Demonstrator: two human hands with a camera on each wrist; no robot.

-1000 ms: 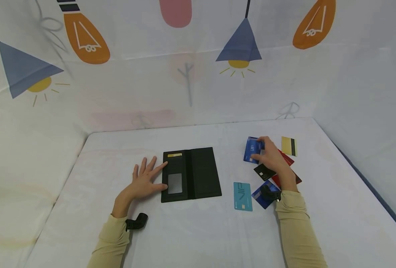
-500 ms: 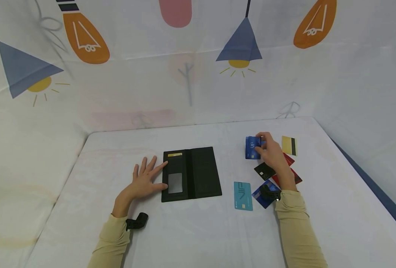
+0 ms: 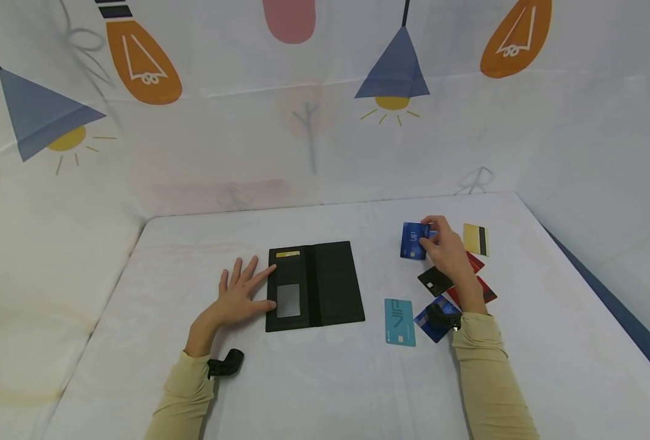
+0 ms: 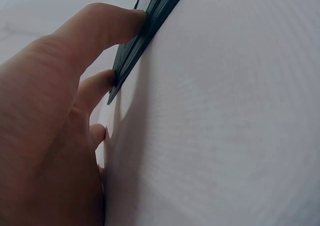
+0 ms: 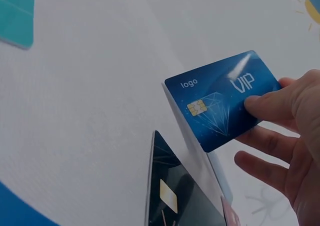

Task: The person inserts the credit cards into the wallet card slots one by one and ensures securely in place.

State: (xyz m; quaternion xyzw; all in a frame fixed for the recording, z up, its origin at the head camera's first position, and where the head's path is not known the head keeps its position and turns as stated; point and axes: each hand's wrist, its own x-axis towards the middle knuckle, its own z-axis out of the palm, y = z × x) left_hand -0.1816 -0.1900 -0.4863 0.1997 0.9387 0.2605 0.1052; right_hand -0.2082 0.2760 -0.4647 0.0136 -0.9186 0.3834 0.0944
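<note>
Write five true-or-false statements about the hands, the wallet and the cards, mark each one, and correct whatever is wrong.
1. The left hand touches the flat black rectangular wallet. True.
2. The wallet is folded shut. False: it lies open.
3. The right hand pinches a shiny blue plastic card printed "VIP". True.
4. The teal rectangular card sits inside the wallet. False: the teal rectangular card lies on the white tabletop, right of the wallet.
5. A yellow rectangular card with a dark stripe lies on the tabletop. True.
</note>
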